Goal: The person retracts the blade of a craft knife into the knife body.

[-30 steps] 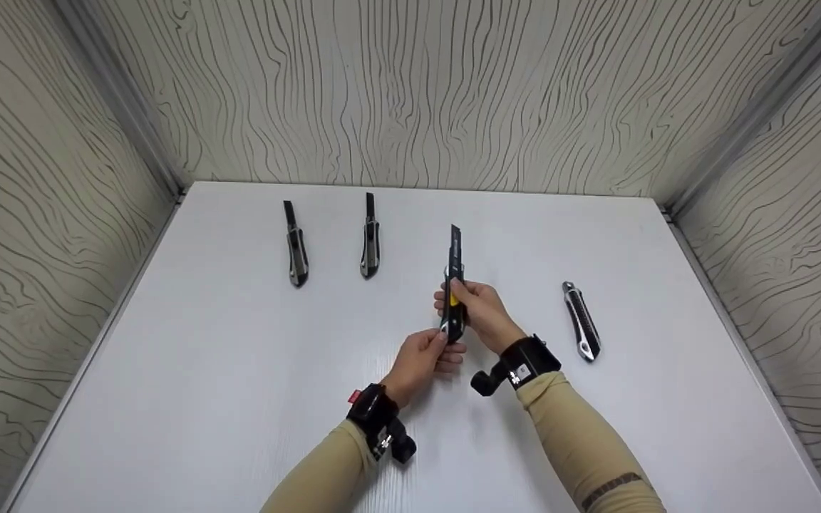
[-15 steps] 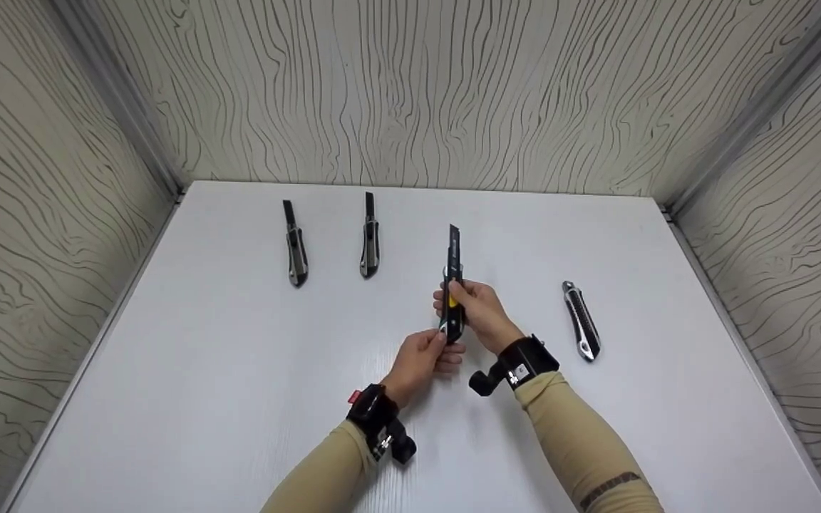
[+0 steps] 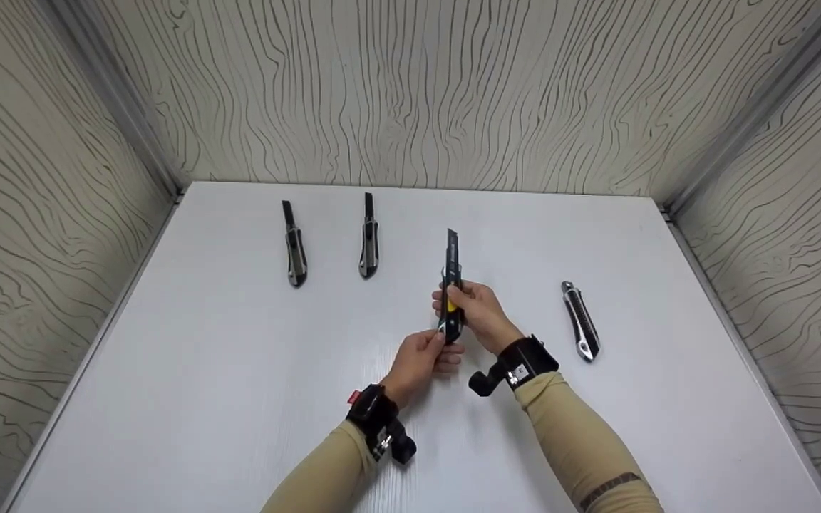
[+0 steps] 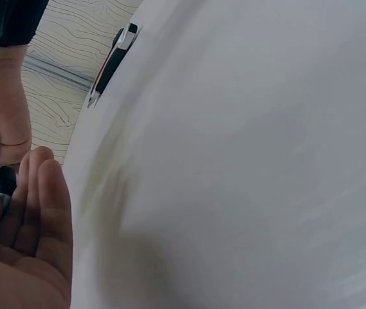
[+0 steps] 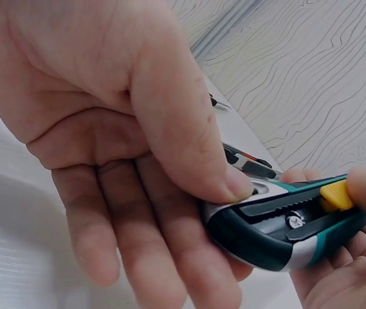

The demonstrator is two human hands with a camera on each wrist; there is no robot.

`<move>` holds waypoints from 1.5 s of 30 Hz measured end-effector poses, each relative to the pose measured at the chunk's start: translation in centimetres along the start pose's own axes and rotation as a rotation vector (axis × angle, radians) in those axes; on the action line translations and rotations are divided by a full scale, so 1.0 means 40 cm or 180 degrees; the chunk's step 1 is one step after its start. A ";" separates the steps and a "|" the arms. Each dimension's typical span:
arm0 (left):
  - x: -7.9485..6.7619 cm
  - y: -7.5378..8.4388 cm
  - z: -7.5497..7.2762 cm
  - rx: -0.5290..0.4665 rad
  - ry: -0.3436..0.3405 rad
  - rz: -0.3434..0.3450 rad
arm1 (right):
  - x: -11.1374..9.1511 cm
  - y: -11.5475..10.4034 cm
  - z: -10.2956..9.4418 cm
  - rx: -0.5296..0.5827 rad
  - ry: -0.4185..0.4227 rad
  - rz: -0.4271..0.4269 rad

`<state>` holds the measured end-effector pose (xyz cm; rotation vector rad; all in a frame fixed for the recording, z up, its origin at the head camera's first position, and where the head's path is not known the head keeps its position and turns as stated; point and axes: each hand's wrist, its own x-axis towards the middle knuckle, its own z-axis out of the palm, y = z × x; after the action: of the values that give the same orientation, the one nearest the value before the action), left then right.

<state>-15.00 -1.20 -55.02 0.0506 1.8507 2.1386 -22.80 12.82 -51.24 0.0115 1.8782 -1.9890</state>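
Observation:
Between my hands is a snap-off utility knife (image 3: 452, 322) with black blade out, pointing to the back of the table. My right hand (image 3: 483, 310) grips its handle, thumb on the yellow slider (image 5: 336, 196). Thumb and fingers of my left hand (image 3: 414, 362) pinch the butt end. Seen from the right wrist, the handle is dark green with silver and teal edging, and the left thumb (image 5: 231, 187) presses by the butt. In the left wrist view the left hand (image 4: 44, 238) mostly hides the knife.
On the white table (image 3: 239, 399), two utility knives, one at far left (image 3: 297, 258) and one nearer the middle (image 3: 369, 249), lie with blades out. A silver and black utility knife (image 3: 581, 320) lies at right, no blade showing. Wood-patterned panels (image 3: 410, 92) enclose the back and sides.
The blade tip of the held utility knife has dipped slightly and shifted a little left. Both hands keep the same hold; the knives on the table lie as before.

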 end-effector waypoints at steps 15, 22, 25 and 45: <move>-0.001 -0.001 0.000 -0.0015 0.0028 -0.0021 | -0.002 -0.002 0.000 0.0024 -0.0033 -0.0004; -0.002 0.000 0.001 -0.0062 0.0054 -0.0050 | 0.000 -0.003 0.005 0.0004 0.0008 0.0064; -0.002 -0.003 -0.001 -0.0031 0.0054 -0.0005 | 0.000 -0.003 0.005 -0.0001 -0.0005 0.0069; -0.001 -0.006 -0.003 -0.0177 0.0030 -0.0132 | -0.002 -0.003 0.000 0.0023 -0.0170 0.0055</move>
<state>-14.95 -1.28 -55.26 -0.0101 1.7807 2.1643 -22.76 12.82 -51.11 -0.0232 1.8318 -1.9652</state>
